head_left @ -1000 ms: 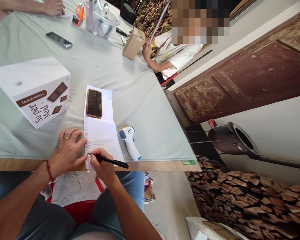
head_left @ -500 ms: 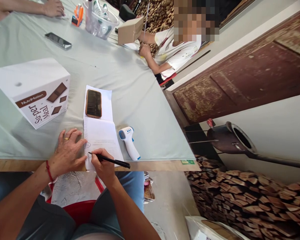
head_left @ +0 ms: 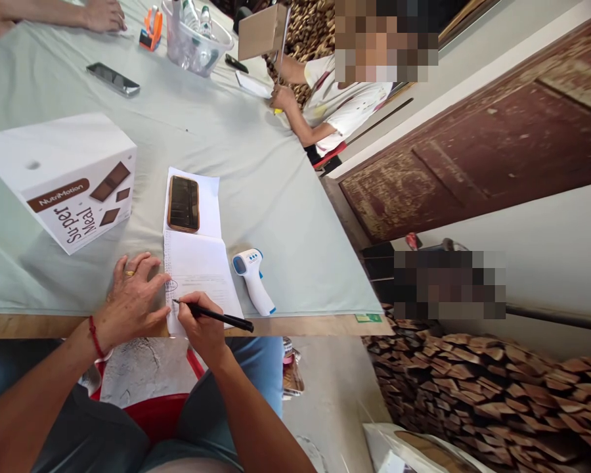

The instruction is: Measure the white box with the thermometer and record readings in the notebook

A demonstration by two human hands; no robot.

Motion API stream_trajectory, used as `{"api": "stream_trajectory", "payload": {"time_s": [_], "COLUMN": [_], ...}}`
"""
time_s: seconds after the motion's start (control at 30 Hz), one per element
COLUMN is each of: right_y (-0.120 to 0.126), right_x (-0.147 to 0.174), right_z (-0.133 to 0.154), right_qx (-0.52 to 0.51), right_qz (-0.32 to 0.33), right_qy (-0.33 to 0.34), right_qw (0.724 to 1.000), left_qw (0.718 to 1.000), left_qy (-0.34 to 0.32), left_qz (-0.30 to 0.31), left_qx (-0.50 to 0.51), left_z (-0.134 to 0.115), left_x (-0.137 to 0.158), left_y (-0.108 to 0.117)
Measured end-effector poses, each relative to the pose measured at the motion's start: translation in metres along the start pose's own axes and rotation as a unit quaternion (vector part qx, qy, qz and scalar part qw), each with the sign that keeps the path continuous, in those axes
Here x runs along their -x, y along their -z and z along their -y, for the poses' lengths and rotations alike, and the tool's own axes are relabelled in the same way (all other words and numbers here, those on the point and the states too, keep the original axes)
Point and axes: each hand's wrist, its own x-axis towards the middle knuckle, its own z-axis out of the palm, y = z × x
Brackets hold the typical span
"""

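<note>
My right hand (head_left: 201, 323) pinches a black pen (head_left: 221, 316), its tip on the lower left part of an open notebook (head_left: 201, 253). Beside the notebook's left edge, my left hand (head_left: 135, 292) lies on the tablecloth with fingers spread, thumb and forefinger touching the page edge. A ring and a red wrist string show on it. On the notebook's far page rests a smartphone (head_left: 184, 203) in a brown case. To the right lies a white and blue infrared thermometer (head_left: 254, 281). A white NutriMotion box (head_left: 73, 177) stands left of the notebook.
Across the table (head_left: 256, 197) a person holds up a cardboard box (head_left: 262, 33) near a white paper. Another person's hand (head_left: 104, 14) rests at the far left. A second phone (head_left: 113, 78), an orange tape dispenser (head_left: 150, 29) and a plastic basket (head_left: 197, 52) of bottles are there.
The person across the table has lifted and tilted the cardboard box, baring a dark object and more of the white paper. My hands and the pen have hardly moved.
</note>
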Motion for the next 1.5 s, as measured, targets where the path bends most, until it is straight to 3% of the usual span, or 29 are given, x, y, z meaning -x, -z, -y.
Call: {"api": "stream_trajectory", "payload": {"time_s": [0.63, 0.97, 1.2, 1.3, 1.4, 1.5], "right_y": [0.001, 0.001, -0.002, 0.001, 0.011, 0.026], "right_x": [-0.002, 0.002, 0.002, 0.004, 0.001, -0.012], "right_z": [0.002, -0.001, -0.004, 0.003, 0.009, 0.001], "right_qx": [-0.021, -0.024, 0.003, 0.014, 0.045, 0.130], "right_qz": [0.019, -0.015, -0.001, -0.045, -0.088, -0.055], "right_qy": [-0.024, -0.045, -0.008, 0.030, 0.068, 0.124], "right_qw": [0.999, 0.999, 1.000, 0.998, 0.993, 0.982], "left_qw": [1.000, 1.000, 1.000, 1.000, 1.000, 0.998], "left_qy": [0.008, 0.008, 0.008, 0.005, -0.003, -0.031], "left_qz": [0.007, 0.009, 0.002, 0.000, -0.008, -0.054], "left_qx": [0.016, 0.013, 0.020, 0.014, 0.007, 0.005], "left_z": [-0.001, -0.001, -0.001, 0.000, 0.001, 0.001], "left_x": [-0.001, -0.001, -0.001, -0.001, 0.000, 0.000], "left_y": [0.001, 0.002, 0.003, 0.003, 0.001, 0.001]}}
